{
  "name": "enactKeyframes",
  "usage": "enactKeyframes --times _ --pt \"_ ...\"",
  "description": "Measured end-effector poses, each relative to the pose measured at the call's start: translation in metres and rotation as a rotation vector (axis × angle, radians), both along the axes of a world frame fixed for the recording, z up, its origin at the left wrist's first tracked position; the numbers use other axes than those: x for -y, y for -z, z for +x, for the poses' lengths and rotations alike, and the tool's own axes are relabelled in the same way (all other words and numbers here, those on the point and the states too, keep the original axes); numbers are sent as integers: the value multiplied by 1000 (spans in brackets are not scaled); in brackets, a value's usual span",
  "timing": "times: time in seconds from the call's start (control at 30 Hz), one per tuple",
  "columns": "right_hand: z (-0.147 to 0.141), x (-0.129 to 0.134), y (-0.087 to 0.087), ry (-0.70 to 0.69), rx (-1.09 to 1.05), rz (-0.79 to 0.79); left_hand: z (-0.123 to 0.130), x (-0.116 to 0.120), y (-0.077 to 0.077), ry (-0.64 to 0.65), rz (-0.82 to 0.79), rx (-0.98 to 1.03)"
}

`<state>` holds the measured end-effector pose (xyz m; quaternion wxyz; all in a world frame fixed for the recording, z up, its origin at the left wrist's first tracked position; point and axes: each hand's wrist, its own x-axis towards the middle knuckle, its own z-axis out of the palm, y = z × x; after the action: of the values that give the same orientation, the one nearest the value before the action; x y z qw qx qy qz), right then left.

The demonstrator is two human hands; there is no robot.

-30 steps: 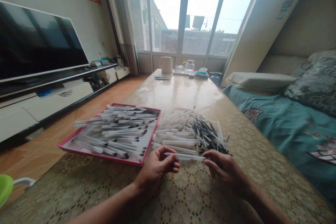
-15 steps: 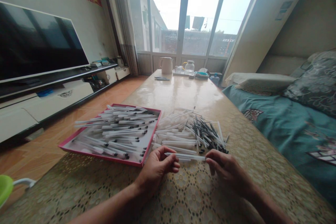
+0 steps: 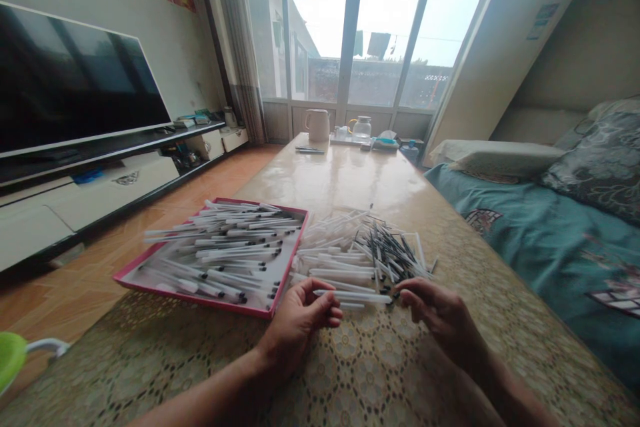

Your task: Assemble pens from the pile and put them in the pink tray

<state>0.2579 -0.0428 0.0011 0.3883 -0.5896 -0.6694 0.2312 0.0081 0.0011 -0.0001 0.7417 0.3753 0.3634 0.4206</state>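
Observation:
A white pen (image 3: 356,296) with a black end lies level above the table, its left part pinched between the thumb and fingers of my left hand (image 3: 304,312). Just off the pen's black end is my right hand (image 3: 436,310), its fingers apart and nothing visible in them. Behind my hands are white pen barrels (image 3: 337,259) in a loose heap. To their right sits a pile of thin dark refills (image 3: 389,248), some with black ends. Left of my left hand, a pink-rimmed tray (image 3: 200,301) holds many white pens (image 3: 233,240) with black ends.
The long table has a patterned cover (image 3: 370,373). At its far end stand a beige jug (image 3: 318,125), a glass pitcher (image 3: 361,129) and a tissue pack (image 3: 385,140). A sofa (image 3: 505,213) runs along the right; a green seat (image 3: 11,357) is at lower left.
My right hand has let go of the pen's black end and drawn slightly to the right, its fingers opening. My left hand keeps the pen in the same place.

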Motion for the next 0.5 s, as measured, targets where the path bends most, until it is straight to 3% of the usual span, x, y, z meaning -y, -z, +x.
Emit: enactKeyframes --times 0.1,0.3,0.37,0.5 --pt "-10 2 -3 -112 52 -61 0 0 0 5 8 -2" --pt "-9 3 -4 -88 -84 -89 0 -1 2 7 8 6" --pt "1 2 -4 20 -176 -46 0 -1 1 -6 -4 25" --pt "27 -3 1 414 -420 184 0 0 -4 -43 -50 54"
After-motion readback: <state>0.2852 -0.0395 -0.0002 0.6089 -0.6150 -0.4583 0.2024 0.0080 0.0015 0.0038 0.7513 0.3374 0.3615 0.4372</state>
